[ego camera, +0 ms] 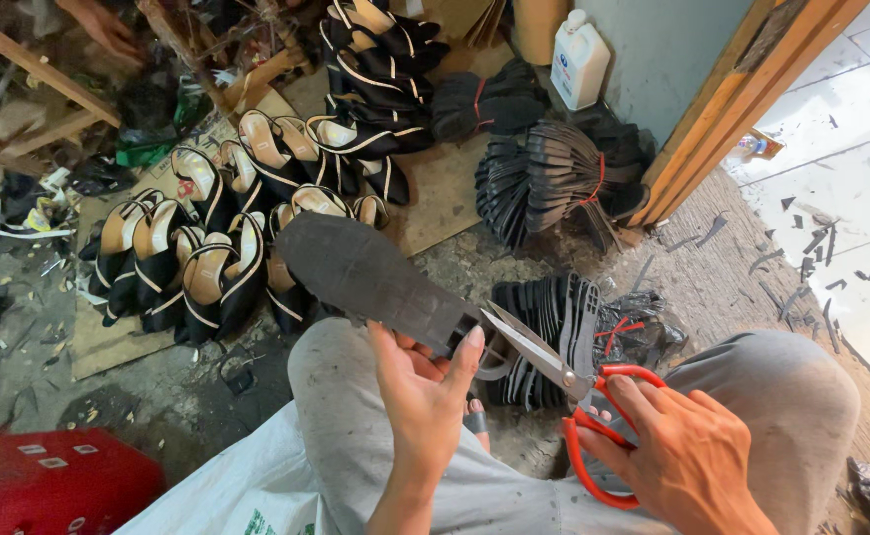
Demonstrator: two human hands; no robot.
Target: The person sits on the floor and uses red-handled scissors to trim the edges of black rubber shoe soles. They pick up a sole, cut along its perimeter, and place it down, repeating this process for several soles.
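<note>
My left hand [425,381] grips the heel end of a dark grey rubber shoe sole [370,277], which points away to the upper left. My right hand [677,446] holds red-handled scissors [568,381], fingers through the loops. The steel blades are apart and their tips reach the sole's heel edge beside my left thumb. Both hands are above my knees in grey trousers [781,396].
Rows of black and beige heeled shoes [212,243] stand on cardboard ahead. Tied bundles of black soles [554,178] lie at centre and right. A white plastic jug [579,59] stands by the wall. A red box [49,481] sits lower left. Another person's hand [108,28] shows top left.
</note>
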